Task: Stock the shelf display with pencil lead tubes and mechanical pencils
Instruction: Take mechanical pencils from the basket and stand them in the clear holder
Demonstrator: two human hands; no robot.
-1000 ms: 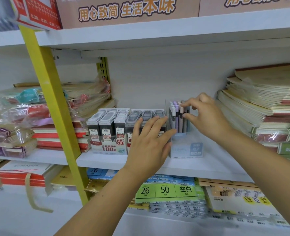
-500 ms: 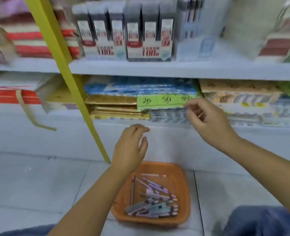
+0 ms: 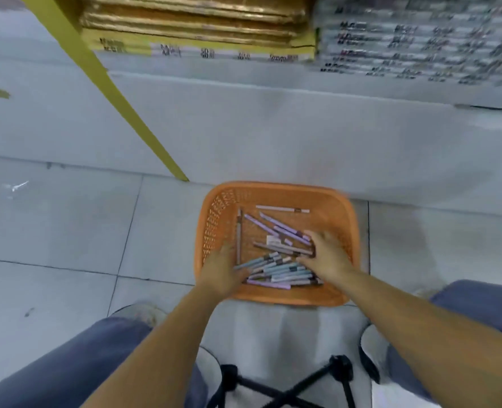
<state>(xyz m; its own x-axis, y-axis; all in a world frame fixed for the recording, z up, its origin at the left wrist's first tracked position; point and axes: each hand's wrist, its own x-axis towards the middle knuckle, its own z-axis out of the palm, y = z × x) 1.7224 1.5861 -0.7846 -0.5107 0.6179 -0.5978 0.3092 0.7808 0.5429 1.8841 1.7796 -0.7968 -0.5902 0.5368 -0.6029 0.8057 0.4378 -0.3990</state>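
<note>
At far left the yellow shelf upright (image 3: 108, 83) runs down to the tiled floor (image 3: 67, 225). The display I am stocking is above the frame, so anything I gather has to travel up past that post.

My left grip (image 3: 222, 273) is inside the orange basket (image 3: 273, 187), at its near left corner. Its back is towards me and its fingers point into the pile, touching the blue-grey ends. The fingers are blurred and partly hidden, so I cannot tell whether they hold anything. One dark pencil (image 3: 239, 234) lies alone along the left wall of the basket, just beyond this grip.

The mechanical pencils (image 3: 279, 269) lie loose on the basket floor. Most sit in a rough bundle of blue-grey and lilac barrels near the front edge, a few purple ones cross diagonally behind them, and a single white pencil (image 3: 282, 209) lies apart near the far wall. I see no lead tubes in here.

My right grip (image 3: 330, 257) sits over the right end of the bundle with the thumb spread and the fingers bent down onto the purple barrels. I cannot tell if it has pinched any.

I judge this step is gathering a handful. The best way is to sweep the two grips towards each other so the barrels roll parallel. I would then close round the middle of the bundle with the tips all facing one way and leave the strays for a later pass. A crossed bundle could shed pencils on the lift.
</note>
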